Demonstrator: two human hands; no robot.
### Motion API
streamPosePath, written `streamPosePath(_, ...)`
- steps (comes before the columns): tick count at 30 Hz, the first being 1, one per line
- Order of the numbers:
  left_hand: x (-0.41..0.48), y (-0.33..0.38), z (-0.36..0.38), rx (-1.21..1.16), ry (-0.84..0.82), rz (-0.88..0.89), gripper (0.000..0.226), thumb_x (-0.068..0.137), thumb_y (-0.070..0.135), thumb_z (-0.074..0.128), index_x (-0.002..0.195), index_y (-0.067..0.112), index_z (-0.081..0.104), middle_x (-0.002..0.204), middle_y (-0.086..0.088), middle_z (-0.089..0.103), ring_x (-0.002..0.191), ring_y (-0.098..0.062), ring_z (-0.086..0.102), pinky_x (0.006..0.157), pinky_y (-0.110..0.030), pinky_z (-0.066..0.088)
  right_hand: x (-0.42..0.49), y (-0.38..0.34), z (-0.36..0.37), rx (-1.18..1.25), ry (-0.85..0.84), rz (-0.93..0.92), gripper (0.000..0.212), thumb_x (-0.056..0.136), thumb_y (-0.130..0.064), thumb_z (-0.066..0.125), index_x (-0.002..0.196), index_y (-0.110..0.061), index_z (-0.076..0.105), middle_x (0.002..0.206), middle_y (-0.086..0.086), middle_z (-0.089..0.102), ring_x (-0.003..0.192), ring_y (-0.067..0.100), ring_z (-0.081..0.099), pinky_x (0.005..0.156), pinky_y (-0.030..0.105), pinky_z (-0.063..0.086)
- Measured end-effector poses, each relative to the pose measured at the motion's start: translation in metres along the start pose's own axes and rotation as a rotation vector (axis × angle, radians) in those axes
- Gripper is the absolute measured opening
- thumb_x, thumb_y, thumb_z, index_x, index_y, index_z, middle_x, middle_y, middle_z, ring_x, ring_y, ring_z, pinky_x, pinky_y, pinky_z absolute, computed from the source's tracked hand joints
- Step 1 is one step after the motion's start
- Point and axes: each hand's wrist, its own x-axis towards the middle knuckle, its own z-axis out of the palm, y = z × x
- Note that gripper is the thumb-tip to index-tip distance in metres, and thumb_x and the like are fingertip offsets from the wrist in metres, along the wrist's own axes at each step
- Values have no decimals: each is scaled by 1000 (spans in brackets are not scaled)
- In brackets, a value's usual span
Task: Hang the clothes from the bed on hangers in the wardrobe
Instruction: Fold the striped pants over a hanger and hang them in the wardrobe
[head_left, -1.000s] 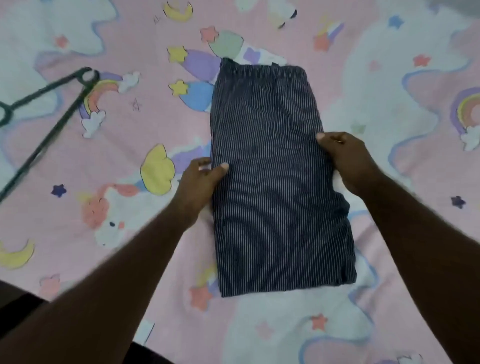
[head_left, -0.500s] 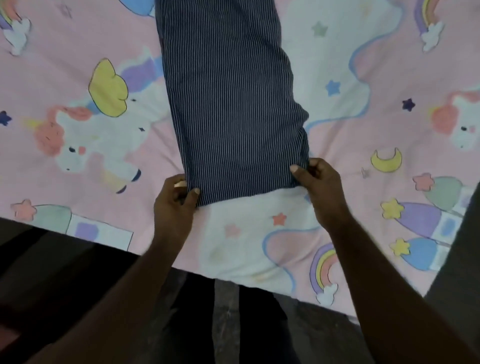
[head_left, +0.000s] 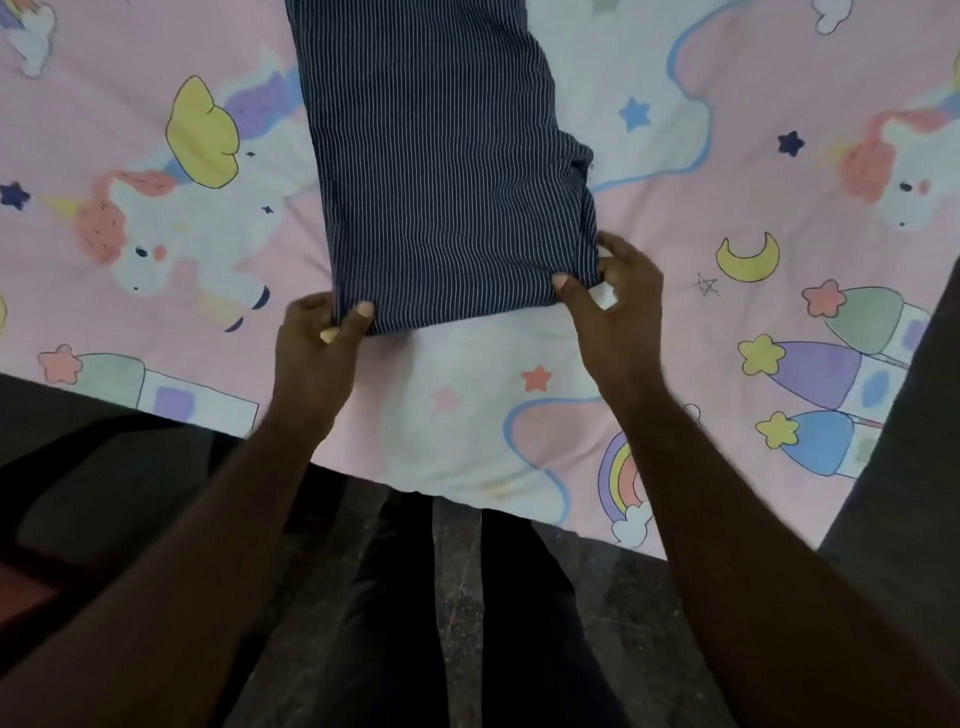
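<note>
The garment (head_left: 441, 156), a dark pinstriped cloth folded into a long panel, lay flat on the bed (head_left: 467, 426). It ran from the centre of the view out past the edge at 12 o'clock. Judged from its drape and the puckers along its right edge, it was light, soft and limp, neither fragile nor slippery. It would probably sag wherever unsupported, and the folded layers could slide apart if only one layer were lifted. The advisable holds were the two near corners, taken through all layers. The left hand (head_left: 317, 353) held the corner at 7 o'clock of the panel, thumb on top and fingers curled beneath; its grip was narrow and closed on the cloth. The right hand (head_left: 618, 306) held the corner at 5 o'clock in the same way, its grip narrow and pinching the hem. Both forearms reached in from 6 o'clock, with the wrists low over the near edge of the bed.
</note>
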Motion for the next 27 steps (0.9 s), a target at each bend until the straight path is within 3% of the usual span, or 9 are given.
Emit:
streamPosePath(2, -10, 9, -3, 14, 96, 114, 23, 92, 31, 65, 105, 12, 58, 86, 9, 62, 74, 4, 59, 65, -13, 47, -4, -9, -5, 17, -9, -31, 29, 87, -27, 70, 110, -11, 65, 123, -7, 58, 119, 11, 51, 97, 18, 40)
streamPosePath(5, -16, 22, -6, -148, 56, 78, 23, 96, 28, 60, 81, 10, 56, 55, 10, 53, 52, -9, 49, 50, -23, 38, -1, -20, -9, 105, -61, -8, 6, 92, -22, 64, 95, -17, 61, 93, -8, 65, 86, -2, 56, 76, 13, 43)
streamPosePath(8, -15, 30, -6, -233, 3, 3, 18, 97, 19, 59, 89, 10, 46, 58, 6, 59, 45, -9, 50, 43, -20, 35, 4, -28, -9, 211, -24, 53, 14, 92, -20, 64, 86, -10, 58, 75, -4, 57, 66, 4, 49, 64, 21, 44)
streamPosePath(10, -16, 36, -6, -253, -4, -38, 16, 95, 15, 61, 97, 10, 46, 62, 1, 61, 44, -8, 51, 44, -22, 38, 5, -35, -10, 240, 12, 90, 13, 91, -16, 65, 96, -10, 54, 76, -7, 56, 62, -3, 51, 63, 15, 43)
streamPosePath(12, -21, 49, -11, -271, 25, -49, 22, 94, 14, 63, 106, 10, 46, 66, -2, 61, 44, -9, 50, 44, -22, 39, 3, -50, -16, 315, 25, 106, 24, 90, -9, 66, 108, -13, 50, 87, -10, 60, 70, -8, 59, 69, 14, 48)
streamPosePath(16, -37, 105, -40, -312, 20, 25, 21, 93, 10, 62, 112, 17, 56, 74, -2, 60, 50, -9, 49, 48, -21, 40, 2, -106, -50, 379, -61, 5, 32, 91, -3, 63, 120, -16, 58, 111, 1, 68, 98, 10, 67, 86, 22, 53)
streamPosePath(18, -46, 143, -58, -285, -63, 69, 19, 91, 5, 63, 105, 18, 65, 76, 0, 61, 57, -8, 51, 55, -22, 41, 8, -142, -73, 394, -124, -28, 29, 89, 1, 65, 116, -9, 64, 103, -1, 68, 88, 2, 65, 81, 19, 51)
streamPosePath(22, -70, 245, -105, -45, -155, 198, 19, 84, 1, 71, 102, 8, 69, 74, -3, 62, 55, -6, 54, 53, -19, 45, 21, -245, -133, 225, -363, -96, 30, 80, 7, 72, 106, -8, 66, 73, -3, 59, 46, -4, 48, 48, 15, 39)
streamPosePath(27, -104, 352, -156, 182, -84, 332, 14, 80, 3, 75, 92, 5, 69, 72, -8, 62, 61, -13, 58, 53, -21, 52, 26, -349, -194, 109, -381, -253, 18, 84, 4, 67, 83, -14, 64, 63, 4, 57, 41, 6, 50, 43, 21, 42)
